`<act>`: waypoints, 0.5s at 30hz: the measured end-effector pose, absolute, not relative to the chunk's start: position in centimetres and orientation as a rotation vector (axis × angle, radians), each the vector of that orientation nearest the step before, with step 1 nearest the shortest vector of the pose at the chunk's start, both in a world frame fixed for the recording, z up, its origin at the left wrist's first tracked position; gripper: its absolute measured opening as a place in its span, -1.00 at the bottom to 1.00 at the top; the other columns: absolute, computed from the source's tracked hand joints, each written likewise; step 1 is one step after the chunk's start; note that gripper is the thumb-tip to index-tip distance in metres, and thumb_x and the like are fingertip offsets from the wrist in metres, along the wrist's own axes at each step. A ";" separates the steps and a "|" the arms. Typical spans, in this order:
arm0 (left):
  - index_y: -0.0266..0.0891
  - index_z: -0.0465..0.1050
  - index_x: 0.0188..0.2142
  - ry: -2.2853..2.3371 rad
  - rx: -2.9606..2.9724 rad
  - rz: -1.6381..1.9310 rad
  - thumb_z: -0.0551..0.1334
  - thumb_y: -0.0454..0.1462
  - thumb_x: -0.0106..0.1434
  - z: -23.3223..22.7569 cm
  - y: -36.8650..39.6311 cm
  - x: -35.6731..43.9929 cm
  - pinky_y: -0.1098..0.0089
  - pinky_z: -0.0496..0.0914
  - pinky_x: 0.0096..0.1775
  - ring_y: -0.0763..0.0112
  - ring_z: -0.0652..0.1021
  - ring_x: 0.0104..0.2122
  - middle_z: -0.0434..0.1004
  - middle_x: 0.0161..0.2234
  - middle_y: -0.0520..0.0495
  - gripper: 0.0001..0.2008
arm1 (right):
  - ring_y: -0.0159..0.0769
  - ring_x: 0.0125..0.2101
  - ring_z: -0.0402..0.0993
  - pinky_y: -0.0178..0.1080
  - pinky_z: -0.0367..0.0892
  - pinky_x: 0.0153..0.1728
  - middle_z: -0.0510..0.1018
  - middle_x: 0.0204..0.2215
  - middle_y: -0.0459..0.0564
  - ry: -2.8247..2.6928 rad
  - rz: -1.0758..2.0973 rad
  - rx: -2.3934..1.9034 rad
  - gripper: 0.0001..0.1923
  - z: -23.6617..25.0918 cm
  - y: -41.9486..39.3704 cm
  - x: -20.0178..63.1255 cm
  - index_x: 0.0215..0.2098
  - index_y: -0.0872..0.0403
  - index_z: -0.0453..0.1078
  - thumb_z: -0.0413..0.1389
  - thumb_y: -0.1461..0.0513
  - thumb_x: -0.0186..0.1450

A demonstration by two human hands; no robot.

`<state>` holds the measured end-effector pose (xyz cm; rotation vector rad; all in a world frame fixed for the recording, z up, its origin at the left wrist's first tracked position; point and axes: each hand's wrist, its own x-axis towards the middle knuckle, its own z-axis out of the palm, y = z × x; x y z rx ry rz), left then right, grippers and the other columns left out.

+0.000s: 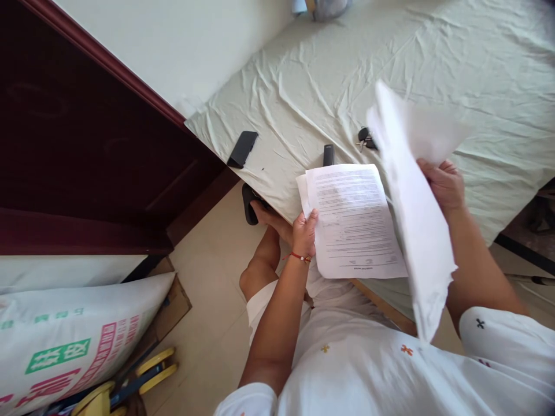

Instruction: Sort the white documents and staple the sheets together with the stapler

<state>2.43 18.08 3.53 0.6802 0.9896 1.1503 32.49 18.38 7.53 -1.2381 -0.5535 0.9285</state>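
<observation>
My left hand [304, 234] grips the left edge of a printed sheet [358, 225], thumb on top. More paper shows behind that edge. The print looks upside down from here. Off to the right, my right hand [444, 182] is closed on a bundle of white papers [418, 214], which stands on edge and is partly blurred by motion. The bundle's near edge looks ragged. Both lots of paper are held above the pale green sheet on the bed, and the printed page overlaps the lower end of a small black device [329, 155].
On the pale green bed sheet [295, 115] lie a black flat case or phone [243, 149] and a bunch of keys [366, 138]. A dark red door [87, 127] is at left. Below it are a large white printed sack [73, 341] and yellow wheels [156, 361].
</observation>
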 end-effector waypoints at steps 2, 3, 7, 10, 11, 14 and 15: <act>-0.19 0.64 -0.09 1.006 0.669 1.145 0.57 0.03 0.06 3.6 18.1 2.4 0.06 0.44 0.27 0.03 0.60 0.21 0.76 -0.07 -0.17 -0.49 | -0.22 -0.40 0.53 -0.19 0.43 -0.38 0.70 -0.30 0.00 -0.618 0.921 -1.246 -0.66 7.5 18.4 31.5 -0.27 0.02 0.61 0.46 0.10 0.01; -0.19 0.64 -0.10 1.019 0.666 1.144 0.58 0.04 0.05 3.6 18.1 2.4 0.07 0.45 0.27 0.02 0.61 0.19 0.77 -0.09 -0.15 -0.48 | -0.25 -0.43 0.50 -0.20 0.41 -0.39 0.69 -0.33 -0.01 -0.666 0.921 -1.276 -0.68 7.3 18.4 31.2 -0.26 0.03 0.61 0.45 0.11 0.05; -0.22 0.66 -0.12 1.046 0.708 1.170 0.57 0.06 0.03 3.8 18.1 2.4 0.09 0.44 0.26 0.03 0.63 0.16 0.78 -0.13 -0.12 -0.46 | -0.35 -0.53 0.32 -0.25 0.24 -0.51 0.56 -0.45 -0.07 -0.888 0.886 -1.481 -0.74 5.9 18.7 30.9 -0.32 0.03 0.51 0.40 0.08 0.16; -0.24 0.66 -0.15 1.034 0.738 1.185 0.56 0.07 0.05 3.8 18.2 2.5 0.11 0.42 0.27 0.03 0.62 0.16 0.77 -0.12 -0.14 -0.48 | -0.34 -0.55 0.25 -0.24 0.18 -0.55 0.48 -0.48 -0.09 -0.983 0.871 -1.516 -0.71 5.0 19.0 30.9 -0.33 0.00 0.46 0.37 0.02 0.17; -0.24 0.66 -0.15 1.034 0.739 1.184 0.56 0.07 0.06 3.8 18.2 2.5 0.12 0.41 0.27 0.03 0.61 0.17 0.77 -0.13 -0.14 -0.49 | -0.32 -0.55 0.26 -0.23 0.18 -0.55 0.48 -0.47 -0.09 -1.005 0.867 -1.516 -0.70 4.8 19.1 30.9 -0.33 -0.02 0.46 0.36 0.00 0.17; -0.24 0.65 -0.17 1.035 0.746 1.168 0.54 0.08 0.09 3.6 18.3 2.6 0.12 0.41 0.26 0.04 0.60 0.18 0.76 -0.15 -0.14 -0.51 | -0.27 -0.52 0.30 -0.21 0.21 -0.55 0.49 -0.45 -0.07 -1.075 0.825 -1.543 -0.68 4.5 19.1 30.7 -0.33 -0.04 0.45 0.33 -0.06 0.21; -0.23 0.65 -0.17 1.032 0.755 1.162 0.53 0.09 0.09 3.6 18.2 2.6 0.12 0.42 0.25 0.04 0.61 0.17 0.76 -0.16 -0.14 -0.51 | -0.26 -0.52 0.31 -0.20 0.22 -0.55 0.49 -0.45 -0.07 -1.094 0.805 -1.556 -0.67 4.5 19.1 30.7 -0.33 -0.04 0.44 0.32 -0.07 0.22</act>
